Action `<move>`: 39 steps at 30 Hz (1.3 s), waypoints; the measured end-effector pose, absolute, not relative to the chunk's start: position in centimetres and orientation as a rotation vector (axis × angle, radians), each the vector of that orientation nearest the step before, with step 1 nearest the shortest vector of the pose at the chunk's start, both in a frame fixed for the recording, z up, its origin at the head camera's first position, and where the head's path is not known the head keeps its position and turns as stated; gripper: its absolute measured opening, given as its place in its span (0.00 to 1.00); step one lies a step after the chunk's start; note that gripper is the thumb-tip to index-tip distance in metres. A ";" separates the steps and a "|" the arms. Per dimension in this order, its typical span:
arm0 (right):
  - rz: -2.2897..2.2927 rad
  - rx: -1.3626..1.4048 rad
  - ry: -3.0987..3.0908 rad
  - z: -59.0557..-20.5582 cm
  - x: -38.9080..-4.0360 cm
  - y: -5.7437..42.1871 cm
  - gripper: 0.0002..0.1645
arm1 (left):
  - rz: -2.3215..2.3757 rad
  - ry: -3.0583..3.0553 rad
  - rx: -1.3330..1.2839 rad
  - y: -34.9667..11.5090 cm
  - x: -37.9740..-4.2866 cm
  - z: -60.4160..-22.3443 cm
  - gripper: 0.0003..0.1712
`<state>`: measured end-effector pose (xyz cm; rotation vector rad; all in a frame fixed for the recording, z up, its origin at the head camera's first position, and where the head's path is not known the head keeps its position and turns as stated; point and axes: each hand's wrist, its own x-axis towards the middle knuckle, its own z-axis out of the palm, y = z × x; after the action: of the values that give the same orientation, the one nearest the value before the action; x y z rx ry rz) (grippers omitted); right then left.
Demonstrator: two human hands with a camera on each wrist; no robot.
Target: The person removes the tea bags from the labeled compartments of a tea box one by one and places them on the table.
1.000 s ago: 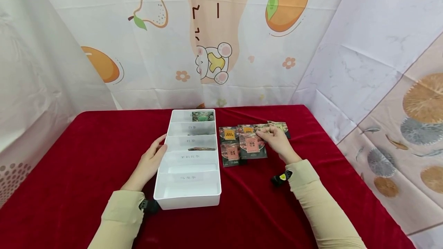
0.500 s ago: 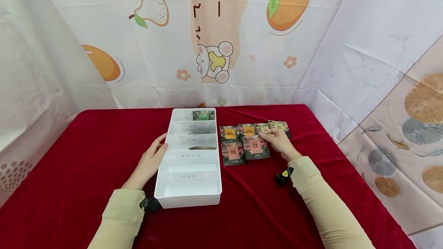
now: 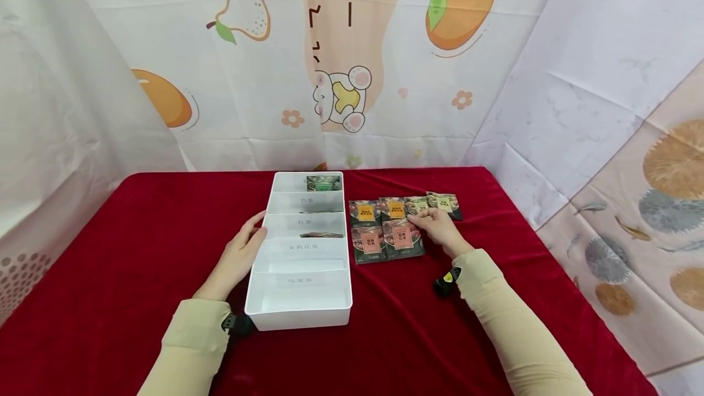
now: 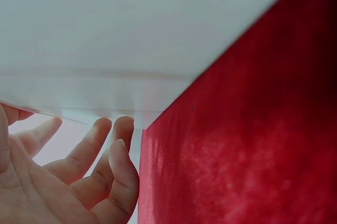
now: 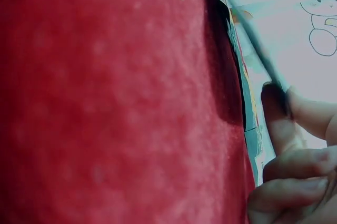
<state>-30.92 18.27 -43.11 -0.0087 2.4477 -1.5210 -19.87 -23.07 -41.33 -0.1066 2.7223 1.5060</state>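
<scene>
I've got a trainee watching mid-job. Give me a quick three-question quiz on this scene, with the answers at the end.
1. Count: how many pink-labelled packets show outside the white tray?
2. True or false: the left hand is at the left side of the white tray.
3. Choose: what does the right hand pinch?
A) an orange-labelled packet
B) a pink-labelled packet
C) the rim of the white tray

Key: 1. Two. 2. True. 3. B.
</scene>
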 end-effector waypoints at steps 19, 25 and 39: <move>-1.391 0.045 2.499 -43.3 -31.0 18.4 0.12 | 1.512 2.720 -0.101 -23.0 -19.9 -41.1 0.32; -1.364 0.027 2.540 -42.9 -30.8 18.1 0.13 | 1.516 2.718 -0.100 -22.9 -20.0 -41.1 0.32; -1.401 -0.166 2.637 -40.2 -29.2 15.8 0.16 | 1.510 2.715 -0.120 -23.0 -19.8 -41.1 0.32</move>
<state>-29.22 15.76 -40.18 -0.1656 2.6367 -1.4012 -19.81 -23.01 -41.15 -0.1205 2.7148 1.5102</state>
